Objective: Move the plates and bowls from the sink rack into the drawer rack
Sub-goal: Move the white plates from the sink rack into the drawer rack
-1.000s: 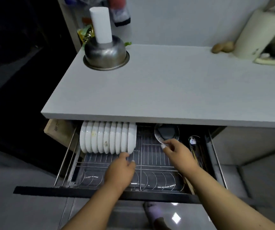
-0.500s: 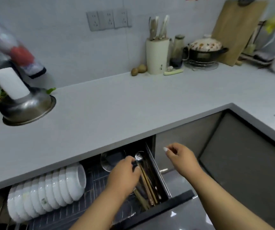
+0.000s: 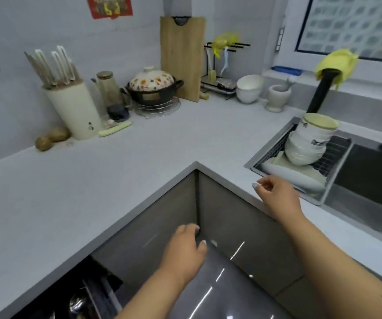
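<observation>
A stack of white bowls (image 3: pixel 307 143) stands in the sink rack (image 3: pixel 336 171) at the right, on top of pale flat plates (image 3: pixel 293 176). My right hand (image 3: pixel 277 196) hovers over the counter edge just left of the rack, fingers loosely curled, holding nothing. My left hand (image 3: pixel 185 252) hangs lower, in front of the grey corner cabinets, also empty with relaxed fingers. Only the right end of the open drawer rack (image 3: pixel 93 298) shows at the bottom left; the white bowls in it are out of view.
On the counter stand a knife block (image 3: pixel 72 107), a lidded flowered pot (image 3: pixel 153 86), a wooden cutting board (image 3: pixel 182 56), a white bowl (image 3: pixel 250 88) and a mortar (image 3: pixel 277 97). A black faucet (image 3: pixel 321 93) with a yellow cloth rises behind the sink.
My view has swung right from the drawer to the sink. Both hands have left the drawer; the right hand moved toward the sink rack, the left follows lower.
</observation>
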Tool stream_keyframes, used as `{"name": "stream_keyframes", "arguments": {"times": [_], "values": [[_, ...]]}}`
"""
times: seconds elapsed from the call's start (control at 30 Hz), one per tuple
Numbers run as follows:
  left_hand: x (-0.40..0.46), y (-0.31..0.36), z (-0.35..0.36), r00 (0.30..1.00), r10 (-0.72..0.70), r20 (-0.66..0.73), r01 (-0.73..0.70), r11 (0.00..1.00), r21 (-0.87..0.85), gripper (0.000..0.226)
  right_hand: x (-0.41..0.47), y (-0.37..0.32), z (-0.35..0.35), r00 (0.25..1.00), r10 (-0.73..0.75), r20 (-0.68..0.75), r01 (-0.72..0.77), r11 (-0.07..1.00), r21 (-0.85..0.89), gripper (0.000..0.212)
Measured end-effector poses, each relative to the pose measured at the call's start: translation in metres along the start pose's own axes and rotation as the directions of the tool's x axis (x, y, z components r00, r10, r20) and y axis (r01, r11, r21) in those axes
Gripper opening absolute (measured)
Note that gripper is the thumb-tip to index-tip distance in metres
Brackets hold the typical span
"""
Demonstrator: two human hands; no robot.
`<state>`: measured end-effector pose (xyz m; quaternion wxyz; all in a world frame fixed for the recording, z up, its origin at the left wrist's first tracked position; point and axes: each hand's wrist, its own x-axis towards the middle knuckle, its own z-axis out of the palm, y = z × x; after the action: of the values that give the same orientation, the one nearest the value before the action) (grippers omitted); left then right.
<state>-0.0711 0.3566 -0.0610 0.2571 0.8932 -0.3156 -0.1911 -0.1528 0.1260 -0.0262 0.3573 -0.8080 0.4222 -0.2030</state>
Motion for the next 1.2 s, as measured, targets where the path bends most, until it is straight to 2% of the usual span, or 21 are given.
{"name": "stream_keyframes", "arguments": {"times": [0.13,0.23,0.3,0.37,0.5,0.67,0.8,0.9,0.93,0.97,1.03,1.07,1.13,1.2], "values": [[0.037,0.036,0.02,0.998,0.048,0.044,-0.048,0.999,0.006,0.044,0.063,0.045,-0.026,0.99,0.052,-0.134,-0.07,0.989,-0.132,0.042],[0.053,0.052,0.029,0.995,0.066,0.069,-0.067,0.998,0.016,0.04,0.09,0.064,-0.032,0.992,0.077,-0.096,-0.099,0.965,-0.242,0.052],[0.06,0.057,0.032,0.994,0.069,0.084,-0.071,0.997,0.027,0.039,0.1,0.072,-0.031,0.994,0.097,-0.043,-0.105,0.949,-0.299,0.039],[0.067,0.061,0.033,0.994,0.066,0.092,-0.069,0.997,0.036,0.039,0.106,0.077,-0.03,0.992,0.125,-0.013,-0.122,0.933,-0.339,0.008],[0.079,0.064,0.035,0.994,0.051,0.097,-0.055,0.998,0.034,0.038,0.114,0.082,-0.031,0.988,0.144,-0.05,-0.152,0.914,-0.377,0.026],[0.085,0.063,0.033,0.996,0.059,0.073,-0.06,0.998,0.002,0.038,0.114,0.06,-0.041,0.989,0.107,-0.103,-0.143,0.88,-0.453,0.01],[0.082,0.056,0.027,0.999,0.039,0.032,-0.036,0.993,-0.112,0.031,0.098,0.019,-0.059,0.99,0.001,-0.144,-0.076,0.853,-0.517,0.006],[0.079,0.051,0.011,0.997,-0.071,-0.03,0.059,0.955,-0.29,0.019,0.07,-0.022,-0.069,0.976,-0.171,-0.136,0.072,0.84,-0.538,0.007],[0.077,0.05,0.004,0.988,-0.148,-0.033,0.121,0.903,-0.412,0.016,0.059,-0.035,-0.071,0.966,-0.242,-0.091,0.156,0.825,-0.543,0.009],[0.074,0.049,-0.006,0.972,-0.234,-0.012,0.184,0.797,-0.576,0.016,0.047,-0.048,-0.071,0.951,-0.309,-0.025,0.246,0.802,-0.545,0.012],[0.067,0.042,-0.026,0.933,-0.353,0.076,0.25,0.481,-0.84,0.022,0.023,-0.07,-0.065,0.886,-0.449,0.116,0.441,0.738,-0.511,0.017],[0.062,0.036,-0.036,0.919,-0.373,0.125,0.264,0.349,-0.899,0.029,0.013,-0.079,-0.058,0.837,-0.519,0.174,0.533,0.702,-0.472,0.018],[0.049,0.016,-0.054,0.9,-0.374,0.225,0.3,0.156,-0.941,0.041,-0.009,-0.095,-0.04,0.711,-0.644,0.283,0.699,0.605,-0.382,0.022],[0.029,-0.008,-0.07,0.873,-0.383,0.302,0.348,0.055,-0.936,0.045,-0.032,-0.111,-0.021,0.585,-0.721,0.371,0.811,0.51,-0.287,0.029]]}}
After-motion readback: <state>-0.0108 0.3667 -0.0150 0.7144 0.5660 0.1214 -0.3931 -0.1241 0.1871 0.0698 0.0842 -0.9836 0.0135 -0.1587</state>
